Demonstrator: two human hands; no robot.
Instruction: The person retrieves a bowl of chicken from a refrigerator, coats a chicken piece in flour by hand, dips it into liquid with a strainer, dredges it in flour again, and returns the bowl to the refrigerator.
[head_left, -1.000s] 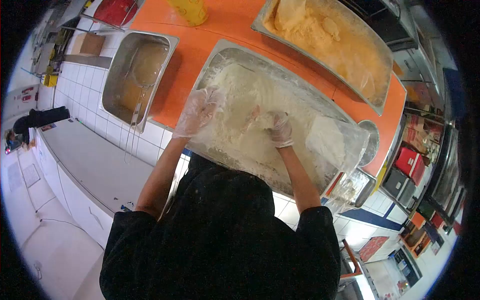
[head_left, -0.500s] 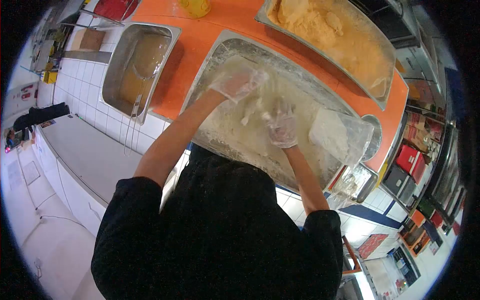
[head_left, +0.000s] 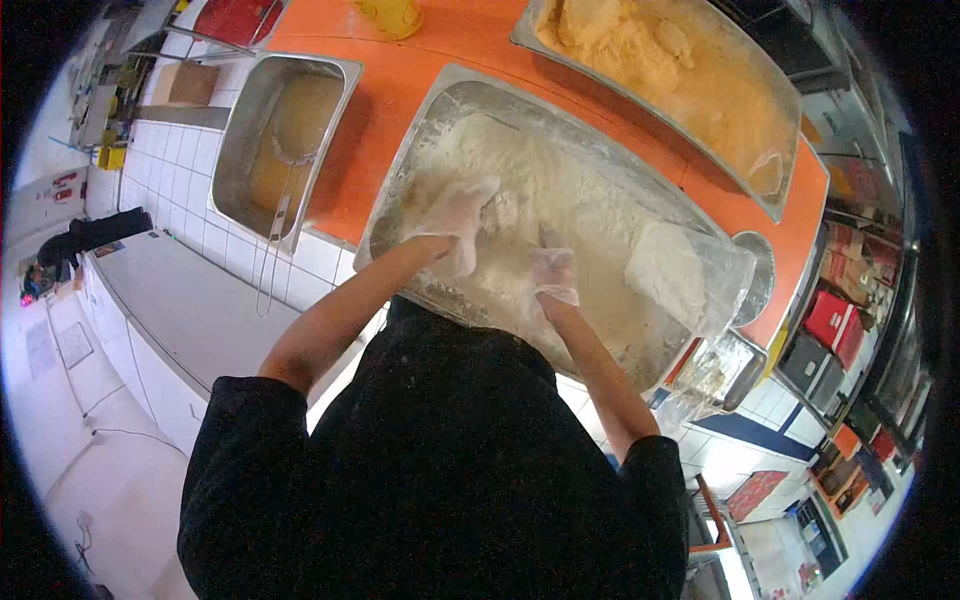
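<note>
A large metal tray (head_left: 408, 130) holds pale flour (head_left: 590, 190) spread over its bottom. My left hand (head_left: 460, 215), in a clear plastic glove, is over the flour in the tray's left half, its fingers pointing up and to the right. Near the tray's middle, my right hand (head_left: 553, 270), also gloved, reaches into the flour, and its fingers are hidden there. The hands are apart. Whether either one holds something under the flour cannot be made out. A clear plastic bag (head_left: 722, 280) with flour lies at the tray's right end.
On the orange table (head_left: 345, 190), a deep metal pan (head_left: 228, 150) of yellowish liquid with a wire strainer (head_left: 277, 215) is at left. Another tray (head_left: 655, 119) with orange powder is at upper right. A round metal bowl (head_left: 762, 275) and a yellow container (head_left: 395, 18) are also there.
My left hand has moved down and left from the tray's upper part. My right hand has dropped slightly and its fingers are now in the flour. The small pale piece seen between the hands no longer shows.
</note>
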